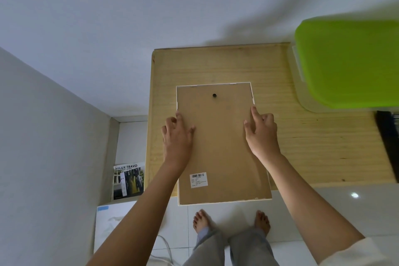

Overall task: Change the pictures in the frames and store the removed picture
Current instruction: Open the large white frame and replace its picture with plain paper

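A white picture frame (220,142) lies face down on the wooden table (313,136), its brown backing board up, with a barcode label (198,179) near the lower left and a small black hanger (214,95) near the top. Its near end juts over the table's front edge. My left hand (177,134) rests on the frame's left edge, fingertips at the rim. My right hand (261,131) touches the right edge with the index finger stretched to the rim. The picture inside is hidden.
A clear box with a bright green lid (349,65) stands at the table's back right. A dark object (388,142) lies at the right edge. A printed poster (128,180) leans against the wall on the floor at left, beside a white box (116,224). My bare feet stand below.
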`<state>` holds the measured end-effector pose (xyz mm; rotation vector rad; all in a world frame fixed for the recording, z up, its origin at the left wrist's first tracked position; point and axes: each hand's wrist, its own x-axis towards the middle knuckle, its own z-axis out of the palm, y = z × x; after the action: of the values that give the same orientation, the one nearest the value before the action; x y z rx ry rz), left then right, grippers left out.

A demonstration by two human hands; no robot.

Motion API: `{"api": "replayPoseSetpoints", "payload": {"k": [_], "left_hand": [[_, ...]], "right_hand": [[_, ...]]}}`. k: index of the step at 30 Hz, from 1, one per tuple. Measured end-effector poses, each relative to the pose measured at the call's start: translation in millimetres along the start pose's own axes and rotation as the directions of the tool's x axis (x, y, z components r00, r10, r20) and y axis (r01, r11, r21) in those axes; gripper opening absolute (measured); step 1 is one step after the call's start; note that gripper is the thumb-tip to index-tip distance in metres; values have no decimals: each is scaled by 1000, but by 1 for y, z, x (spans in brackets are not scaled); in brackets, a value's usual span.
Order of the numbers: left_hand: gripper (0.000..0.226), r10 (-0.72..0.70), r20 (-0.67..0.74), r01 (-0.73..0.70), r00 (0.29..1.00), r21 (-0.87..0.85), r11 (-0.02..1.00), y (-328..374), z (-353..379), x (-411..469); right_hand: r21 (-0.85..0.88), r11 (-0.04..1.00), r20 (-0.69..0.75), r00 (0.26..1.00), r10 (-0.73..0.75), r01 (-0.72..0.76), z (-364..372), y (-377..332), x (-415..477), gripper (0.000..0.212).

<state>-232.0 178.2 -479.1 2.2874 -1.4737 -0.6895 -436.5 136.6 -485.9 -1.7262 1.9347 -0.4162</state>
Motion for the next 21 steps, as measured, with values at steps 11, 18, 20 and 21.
{"api": "replayPoseSetpoints", "payload": {"k": [11,18,20,21], "left_hand": [[60,-50,-44,42,998,-168,985,-3,2,-1],[68,136,-12,-135,991,57,989,-25,15,-58],[76,176,26,-178,984,72,981,-37,25,-75],[79,176,40,-179,984,77,981,-41,28,-78]], "right_hand": [[-117,992,14,999,-46,48,-2,-2,-6,51],[-254,935,48,969,-244,248,9,5,-65,49],[-300,903,89,951,-295,308,19,10,-79,49],[-310,897,104,949,-297,315,23,11,-83,51]]}}
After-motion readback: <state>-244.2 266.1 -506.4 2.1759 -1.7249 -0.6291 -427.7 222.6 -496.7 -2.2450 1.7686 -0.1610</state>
